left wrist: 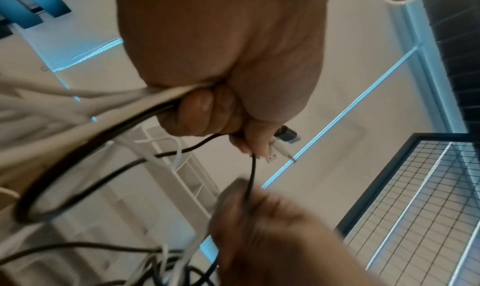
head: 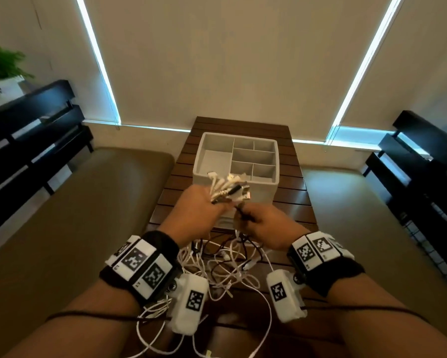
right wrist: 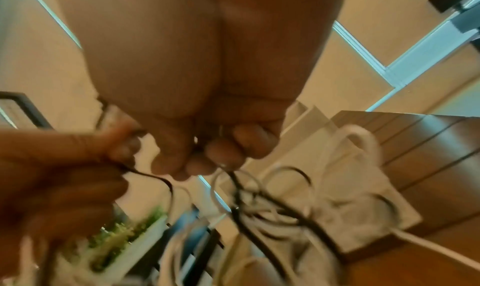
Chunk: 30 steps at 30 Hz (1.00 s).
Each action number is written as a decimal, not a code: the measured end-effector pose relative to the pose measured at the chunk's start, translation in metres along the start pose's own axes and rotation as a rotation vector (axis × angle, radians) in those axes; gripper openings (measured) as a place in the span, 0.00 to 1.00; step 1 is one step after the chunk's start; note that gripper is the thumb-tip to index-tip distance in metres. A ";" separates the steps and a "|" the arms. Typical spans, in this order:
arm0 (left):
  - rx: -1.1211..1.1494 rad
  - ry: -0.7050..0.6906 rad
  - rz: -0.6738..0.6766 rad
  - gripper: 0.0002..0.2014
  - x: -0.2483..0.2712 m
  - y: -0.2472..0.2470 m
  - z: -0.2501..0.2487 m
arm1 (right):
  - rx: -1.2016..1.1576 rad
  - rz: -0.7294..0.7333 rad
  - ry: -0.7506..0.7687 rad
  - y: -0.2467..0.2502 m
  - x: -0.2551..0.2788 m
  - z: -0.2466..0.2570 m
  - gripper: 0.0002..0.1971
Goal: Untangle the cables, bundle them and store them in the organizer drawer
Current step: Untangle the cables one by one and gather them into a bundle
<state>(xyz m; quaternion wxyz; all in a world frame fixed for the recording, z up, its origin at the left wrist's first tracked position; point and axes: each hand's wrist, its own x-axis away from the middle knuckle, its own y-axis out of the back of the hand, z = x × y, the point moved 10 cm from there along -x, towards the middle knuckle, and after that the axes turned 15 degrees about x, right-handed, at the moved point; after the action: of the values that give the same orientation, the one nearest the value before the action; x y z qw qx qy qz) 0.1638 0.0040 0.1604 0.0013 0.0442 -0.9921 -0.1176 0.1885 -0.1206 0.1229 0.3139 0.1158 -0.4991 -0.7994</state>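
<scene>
My left hand (head: pixel 200 211) grips a fistful of white and black cable ends (head: pixel 229 188), their plugs fanning out above the fist in front of the organizer. In the left wrist view the left hand (left wrist: pixel 221 97) has its fingers curled tight round the cable bundle (left wrist: pixel 109 109). My right hand (head: pixel 260 223) pinches a thin black cable (left wrist: pixel 252 179) just right of the left fist; the right wrist view shows the right hand (right wrist: pixel 205 144) with fingertips closed on it. A tangle of cables (head: pixel 230 270) hangs down to the table. The white divided organizer (head: pixel 201 161) stands behind.
The organizer sits on a dark slatted wooden table (head: pixel 292 200). Tan cushions (head: pixel 75 215) flank the table. Black slatted bench backs (head: pixel 31 125) stand left and right. A green plant (head: pixel 0 65) is at far left. Blinds cover the wall behind.
</scene>
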 end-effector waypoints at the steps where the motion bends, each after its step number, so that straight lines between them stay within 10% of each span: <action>1: 0.003 -0.029 -0.066 0.07 -0.001 0.011 -0.007 | 0.006 0.035 -0.030 -0.009 0.001 -0.008 0.07; 20: 0.040 -0.266 -0.584 0.13 0.016 0.131 -0.068 | 0.187 -0.128 -0.310 -0.013 0.000 -0.072 0.10; 30: -0.474 -0.377 -0.686 0.19 0.025 0.144 -0.095 | -0.060 -0.335 -0.157 0.038 -0.002 -0.047 0.04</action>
<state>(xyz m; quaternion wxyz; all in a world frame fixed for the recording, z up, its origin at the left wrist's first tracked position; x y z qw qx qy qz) 0.1272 0.1193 0.2862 -0.2084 0.3465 -0.8486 -0.3411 0.2280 -0.1654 0.1334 0.1395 0.1250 -0.4717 -0.8616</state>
